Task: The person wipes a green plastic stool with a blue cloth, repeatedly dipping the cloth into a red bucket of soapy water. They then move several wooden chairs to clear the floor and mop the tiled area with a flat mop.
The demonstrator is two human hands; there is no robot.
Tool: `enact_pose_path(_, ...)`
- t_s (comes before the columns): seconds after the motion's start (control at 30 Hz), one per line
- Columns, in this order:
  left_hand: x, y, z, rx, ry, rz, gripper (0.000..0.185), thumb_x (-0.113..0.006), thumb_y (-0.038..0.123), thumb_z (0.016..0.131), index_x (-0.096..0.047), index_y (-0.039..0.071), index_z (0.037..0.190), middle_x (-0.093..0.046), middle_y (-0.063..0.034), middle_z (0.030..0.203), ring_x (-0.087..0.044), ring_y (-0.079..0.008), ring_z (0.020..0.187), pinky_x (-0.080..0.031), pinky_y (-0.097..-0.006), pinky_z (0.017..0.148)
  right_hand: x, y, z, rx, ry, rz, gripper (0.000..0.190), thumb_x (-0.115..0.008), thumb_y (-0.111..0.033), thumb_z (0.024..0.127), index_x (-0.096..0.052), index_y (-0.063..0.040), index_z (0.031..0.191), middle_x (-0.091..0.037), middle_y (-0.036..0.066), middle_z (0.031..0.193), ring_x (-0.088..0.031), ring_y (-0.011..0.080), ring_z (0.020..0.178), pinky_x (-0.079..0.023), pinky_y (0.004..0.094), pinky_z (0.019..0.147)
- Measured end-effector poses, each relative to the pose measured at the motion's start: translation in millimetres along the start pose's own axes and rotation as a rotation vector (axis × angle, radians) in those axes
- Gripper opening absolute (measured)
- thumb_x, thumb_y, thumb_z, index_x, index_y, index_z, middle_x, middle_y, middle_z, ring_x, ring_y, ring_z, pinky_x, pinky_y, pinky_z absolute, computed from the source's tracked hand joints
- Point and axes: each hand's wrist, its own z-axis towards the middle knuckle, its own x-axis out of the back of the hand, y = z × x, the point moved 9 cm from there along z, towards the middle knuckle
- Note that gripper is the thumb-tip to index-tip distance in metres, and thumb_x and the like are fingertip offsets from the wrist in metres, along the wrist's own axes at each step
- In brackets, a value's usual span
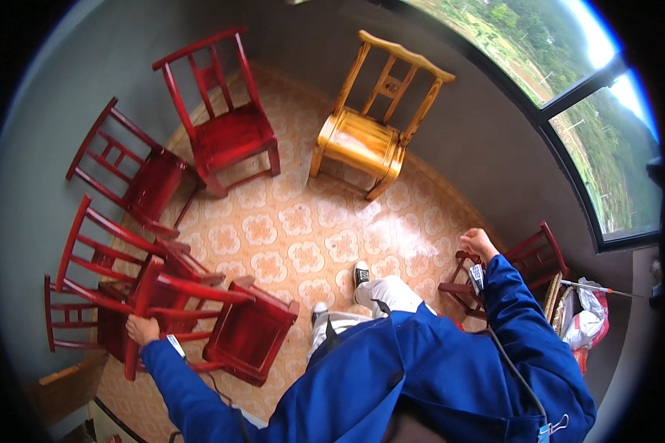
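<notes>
My left hand (pixel 143 330) grips the top rail of a red wooden chair (pixel 249 332) at the lower left; this chair is tilted, its seat towards my feet. Behind it, close to the wall, another red chair (pixel 105 257) overlaps it in view. At the right, my right hand (pixel 477 243) is raised with its fingers curled, above or beside a small red wooden chair (pixel 535 252). Whether its fingers touch or hold anything cannot be told. White devices are strapped at both wrists.
Along the walls stand a red chair (pixel 233 133), a further red chair (pixel 152 185) and a yellow wooden chair (pixel 360 144). A basket with plastic bags (pixel 584 326) is at the right, below a window (pixel 604 166). Patterned tiles (pixel 296 219) cover the floor.
</notes>
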Motion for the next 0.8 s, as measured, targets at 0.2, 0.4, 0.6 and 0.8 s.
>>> enact_pose_path(0.2, -24.7, 49.6, -72.7, -0.096, 0.130, -0.370, 0.070, -0.064, 0.010, 0.075, -0.029, -0.003, 0.135, -0.028, -0.0287, 0.139, -0.028, -0.0391, 0.130, -0.027, -0.0409, 0.108, 14.3, -38.4, 93.1, 0.215, 0.019, -0.292, 0.023, -0.070, -0.021, 0.074, -0.062, 0.000, 0.071, -0.060, 0.007, 0.065, -0.057, 0.0198, 0.061, -0.047, 0.0323, 0.056)
enact_pose_path(0.4, -88.8, 84.4, -183.7, -0.117, -0.218, -0.589, 0.023, -0.063, 0.007, 0.068, -0.054, -0.001, 0.088, -0.057, -0.0175, 0.083, -0.056, -0.0289, 0.075, -0.044, -0.0412, 0.067, 62.8, -226.0, 271.7, 0.468, 0.374, -0.461, 0.054, -0.074, -0.032, 0.068, -0.054, -0.005, 0.110, -0.058, 0.015, 0.107, -0.053, 0.0313, 0.104, -0.045, 0.0393, 0.086)
enact_pose_path(0.6, -102.9, 72.3, -321.0, 0.085, -0.759, -0.436, 0.032, -0.064, 0.028, 0.079, -0.060, -0.003, 0.072, -0.054, -0.0057, 0.054, -0.049, -0.0157, 0.047, -0.041, -0.0352, 0.044, 125.3, -404.9, 416.4, 0.570, 0.586, -0.681, 0.082, -0.082, -0.036, 0.059, -0.042, -0.003, 0.123, -0.048, 0.014, 0.127, -0.043, 0.0288, 0.120, -0.037, 0.0435, 0.098)
enact_pose_path(0.8, -50.7, 76.3, -404.6, 0.422, -0.755, -0.477, 0.031, -0.066, 0.027, 0.077, -0.059, -0.004, 0.075, -0.055, -0.0075, 0.060, -0.050, -0.0163, 0.050, -0.039, -0.0347, 0.044, 136.9, -450.3, 510.8, 0.458, 0.445, -0.650, 0.089, -0.083, -0.036, 0.057, -0.039, -0.008, 0.130, -0.046, 0.012, 0.130, -0.038, 0.0287, 0.126, -0.027, 0.0495, 0.105)
